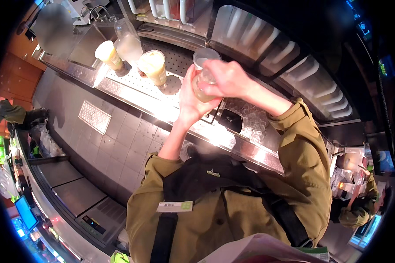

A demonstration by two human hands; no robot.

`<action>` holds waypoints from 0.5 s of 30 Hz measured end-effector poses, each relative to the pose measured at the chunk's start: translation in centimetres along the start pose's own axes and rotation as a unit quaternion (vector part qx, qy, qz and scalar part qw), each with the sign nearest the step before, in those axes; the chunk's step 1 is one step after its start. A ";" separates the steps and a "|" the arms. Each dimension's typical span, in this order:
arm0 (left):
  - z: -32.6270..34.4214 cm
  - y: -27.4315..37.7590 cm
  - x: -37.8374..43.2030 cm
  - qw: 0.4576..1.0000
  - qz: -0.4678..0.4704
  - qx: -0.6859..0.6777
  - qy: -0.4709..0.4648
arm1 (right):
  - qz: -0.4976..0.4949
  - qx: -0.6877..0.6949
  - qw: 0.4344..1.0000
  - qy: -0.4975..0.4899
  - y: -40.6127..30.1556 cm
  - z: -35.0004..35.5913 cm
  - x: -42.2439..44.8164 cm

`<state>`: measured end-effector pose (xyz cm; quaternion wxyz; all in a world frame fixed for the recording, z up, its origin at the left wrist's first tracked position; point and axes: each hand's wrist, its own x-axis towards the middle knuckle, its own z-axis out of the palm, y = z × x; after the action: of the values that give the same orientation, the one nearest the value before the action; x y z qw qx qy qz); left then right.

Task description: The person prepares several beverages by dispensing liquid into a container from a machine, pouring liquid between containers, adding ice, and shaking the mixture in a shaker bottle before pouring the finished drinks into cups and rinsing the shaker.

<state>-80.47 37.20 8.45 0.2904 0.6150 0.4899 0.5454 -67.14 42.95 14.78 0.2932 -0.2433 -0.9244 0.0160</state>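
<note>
Both hands are raised over the counter around a clear plastic container point(203, 93) with something pale inside. My left hand point(188, 98) wraps it from the left and below. Bent over its upper part are the fingers of my right hand point(228, 77). A round clear rim point(206, 52) shows just beyond my fingers; I cannot tell if it belongs to the same container. To the left, two filled plastic cups stand upright: a nearer pale yellow-topped cup point(155, 67) and a farther cup point(108, 54). Behind them is a clear pitcher point(128, 44) with cloudy contents.
The cups stand on a perforated metal drain board point(181, 64). An ice bin point(255, 120) with a black scoop or holder point(230, 120) lies below my right forearm. A sink point(89, 42) is at far left. Handled containers point(302, 69) line the back. Another person point(358, 200) is at right.
</note>
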 end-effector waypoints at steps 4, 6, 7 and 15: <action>-0.7 0.3 0.5 0.998 -0.020 0.016 -0.052 | 0.035 0.045 0.998 0.019 -0.1 -2.3 1.6; -0.5 0.7 0.6 0.998 0.006 0.057 -0.031 | 0.018 -0.013 0.989 -0.148 -0.1 -1.4 0.3; -0.7 0.9 0.6 0.998 -0.023 0.019 -0.047 | 0.060 0.006 0.987 -0.148 -0.3 -1.2 -0.2; 1.2 -8.2 -6.9 0.737 -0.354 -0.571 0.068 | 0.277 0.425 0.840 -0.194 -0.3 -1.3 -1.4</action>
<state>-81.18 33.95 -1.76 0.7251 0.0768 0.2870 0.6213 -65.53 41.91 15.16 0.1661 -0.3324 -0.7592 0.5344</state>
